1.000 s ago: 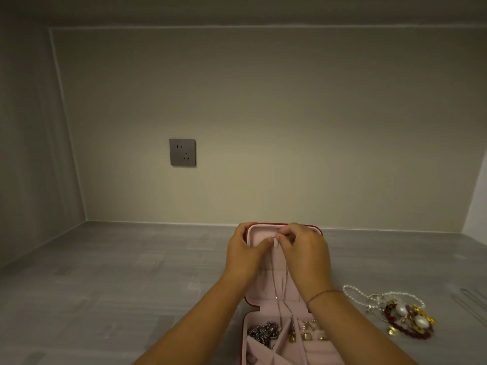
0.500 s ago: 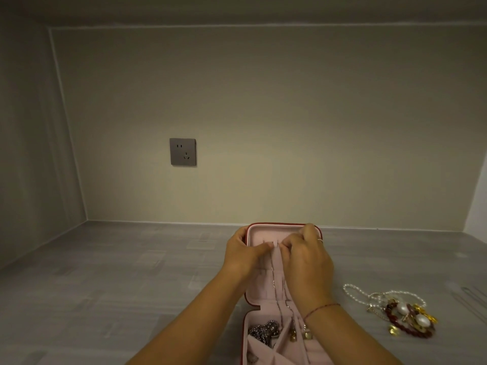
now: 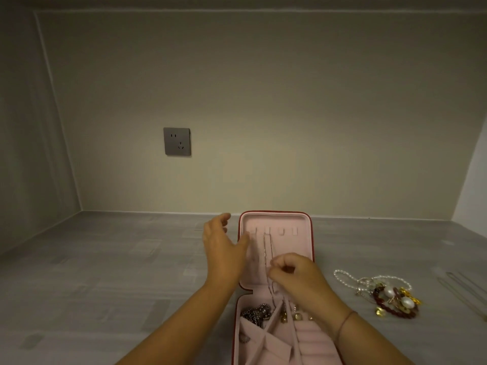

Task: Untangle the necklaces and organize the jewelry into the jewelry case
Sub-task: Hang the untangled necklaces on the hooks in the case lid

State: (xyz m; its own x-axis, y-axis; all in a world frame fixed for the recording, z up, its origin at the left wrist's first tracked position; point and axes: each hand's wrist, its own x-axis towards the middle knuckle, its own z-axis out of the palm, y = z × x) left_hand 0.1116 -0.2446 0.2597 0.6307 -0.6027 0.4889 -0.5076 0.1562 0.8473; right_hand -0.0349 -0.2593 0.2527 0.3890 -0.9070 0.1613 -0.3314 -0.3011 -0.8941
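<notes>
Necklace chain (image 3: 266,248) is hanging inside the jewelry case (image 3: 296,250) lid; my right hand (image 3: 297,277) is pinching it, my left hand (image 3: 224,248) is hovering open alongside.

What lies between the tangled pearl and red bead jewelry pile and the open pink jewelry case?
Nothing on the grey tabletop: a bare strip separates the tangled jewelry pile from the pink case. Only the right hand, pinching a thin silver chain, and its forearm reach over the case.
</notes>
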